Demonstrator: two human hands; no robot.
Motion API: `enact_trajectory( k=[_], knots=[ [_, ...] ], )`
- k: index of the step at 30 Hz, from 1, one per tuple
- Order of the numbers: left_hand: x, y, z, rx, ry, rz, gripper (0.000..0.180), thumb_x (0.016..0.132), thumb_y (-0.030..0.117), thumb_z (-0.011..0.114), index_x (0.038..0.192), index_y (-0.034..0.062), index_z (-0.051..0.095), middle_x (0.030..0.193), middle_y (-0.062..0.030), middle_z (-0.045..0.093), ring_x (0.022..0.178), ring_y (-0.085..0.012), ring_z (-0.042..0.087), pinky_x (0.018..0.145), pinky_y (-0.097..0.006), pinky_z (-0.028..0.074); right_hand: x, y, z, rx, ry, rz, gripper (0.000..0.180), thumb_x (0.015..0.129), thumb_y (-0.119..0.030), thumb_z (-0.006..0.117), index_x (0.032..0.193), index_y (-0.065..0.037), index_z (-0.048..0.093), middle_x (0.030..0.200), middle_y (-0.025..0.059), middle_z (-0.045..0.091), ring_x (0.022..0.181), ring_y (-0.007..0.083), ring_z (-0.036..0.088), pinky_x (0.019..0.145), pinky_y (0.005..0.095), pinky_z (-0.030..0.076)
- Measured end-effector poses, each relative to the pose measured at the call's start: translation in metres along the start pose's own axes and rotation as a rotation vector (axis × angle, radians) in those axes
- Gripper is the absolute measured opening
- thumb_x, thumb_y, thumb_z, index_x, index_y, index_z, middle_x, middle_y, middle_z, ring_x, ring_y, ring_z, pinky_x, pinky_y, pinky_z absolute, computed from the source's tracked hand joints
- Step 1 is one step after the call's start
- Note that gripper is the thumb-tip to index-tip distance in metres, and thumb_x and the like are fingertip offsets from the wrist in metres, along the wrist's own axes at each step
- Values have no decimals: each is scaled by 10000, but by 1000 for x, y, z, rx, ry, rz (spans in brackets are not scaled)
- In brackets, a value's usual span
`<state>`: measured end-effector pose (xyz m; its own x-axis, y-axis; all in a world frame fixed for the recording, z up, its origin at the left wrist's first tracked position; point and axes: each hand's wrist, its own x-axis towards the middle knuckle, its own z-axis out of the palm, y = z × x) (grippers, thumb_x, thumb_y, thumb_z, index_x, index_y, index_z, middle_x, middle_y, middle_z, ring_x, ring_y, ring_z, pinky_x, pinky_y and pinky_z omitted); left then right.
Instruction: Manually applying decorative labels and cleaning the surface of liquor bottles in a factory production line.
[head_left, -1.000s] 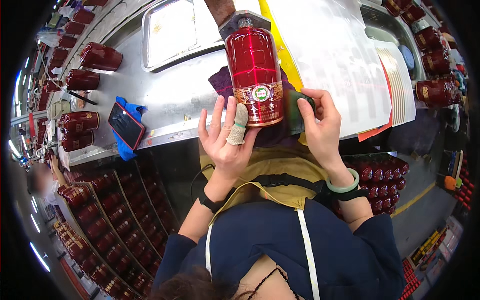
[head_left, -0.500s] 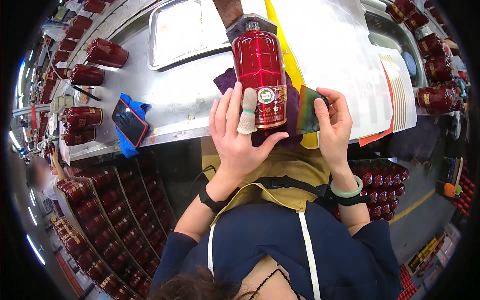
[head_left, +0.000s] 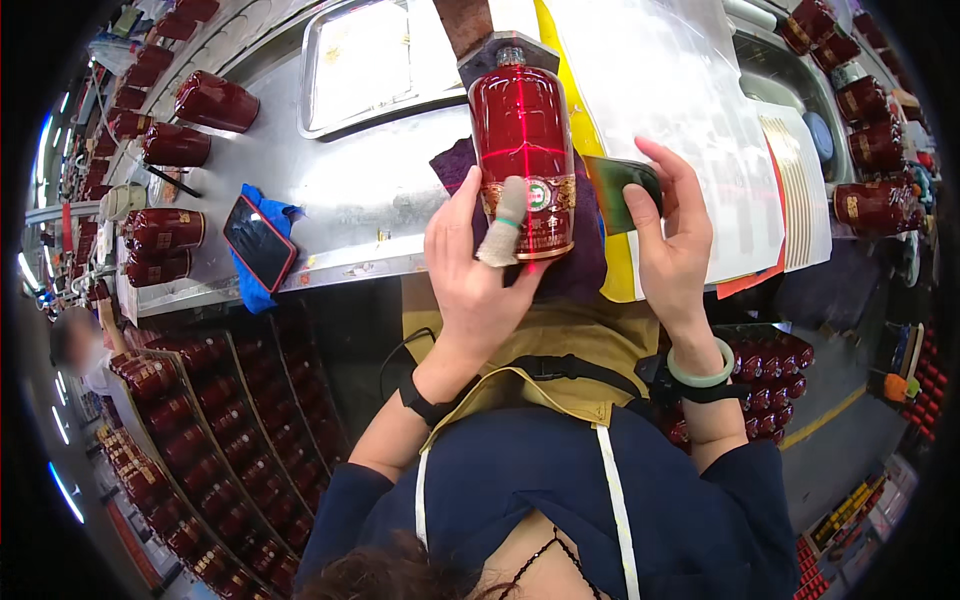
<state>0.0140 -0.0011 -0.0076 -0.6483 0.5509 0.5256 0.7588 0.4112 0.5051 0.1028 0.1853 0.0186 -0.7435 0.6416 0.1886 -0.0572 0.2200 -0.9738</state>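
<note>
A glossy dark-red bottle [head_left: 520, 115] lies on a purple cloth [head_left: 455, 165], its clear neck pointing away from me against a metal stop [head_left: 548, 55]. A red laser cross falls on it. Gold decoration and a round green-and-white emblem mark its lower part. My left hand [head_left: 465, 290] holds the bottle at its lower left and base; a finger in a knitted finger cover [head_left: 505, 225] rests over the label area. Thumb and fingers of my right hand [head_left: 675, 255] grip a thin dark-green scraper [head_left: 612, 190], its free edge close to the bottle's right side.
Left of the bottle are a metal tray [head_left: 310, 100], a phone [head_left: 260, 242] on a blue cloth [head_left: 252, 285] and several red bottles. White sheets [head_left: 690, 150] cover the right, over a yellow strip [head_left: 625, 270]. Racks of bottles [head_left: 215, 430] stand below; another person [head_left: 85, 350] is far left.
My left covered finger has moved right across the label, and the thumb has drawn in to the bottle's base. The scraper has tilted and shifted left toward the bottle; my right index finger is raised.
</note>
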Motion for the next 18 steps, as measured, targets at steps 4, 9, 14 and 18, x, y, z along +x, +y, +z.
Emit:
enact_trajectory(
  k=[4,9,14,18],
  knots=[
    [-6,-11,0,-161,40,-119,849,680,85,913,1449,-15,568,1505,-227,542,1348,-367,564,1166,-466,380,16,-19,6,-202,18,-234,292,887,34,742,1169,-37,731,1015,113,737,898,216,702,894,320,515],
    [0,-27,3,-301,-49,-178,853,676,45,887,1462,-13,560,1430,-199,626,1300,-317,616,1160,-451,389,14,-23,8,-569,-257,-857,254,756,-98,717,993,-143,798,1002,-23,765,893,161,651,871,323,445],
    [9,-16,-6,-161,47,-5,872,640,58,896,1448,-2,576,1426,-190,637,1261,-322,631,1119,-457,410,14,-37,1,-564,-296,-860,294,741,-88,710,1016,-146,796,1036,-36,764,877,150,637,844,313,422],
    [8,-13,0,-302,91,-81,899,611,42,911,1443,-5,575,1419,-159,616,1281,-347,588,1101,-437,428,10,-20,4,-576,-339,-854,290,751,-83,712,1027,-123,792,1004,-37,761,859,156,621,816,323,433]
  ],
)
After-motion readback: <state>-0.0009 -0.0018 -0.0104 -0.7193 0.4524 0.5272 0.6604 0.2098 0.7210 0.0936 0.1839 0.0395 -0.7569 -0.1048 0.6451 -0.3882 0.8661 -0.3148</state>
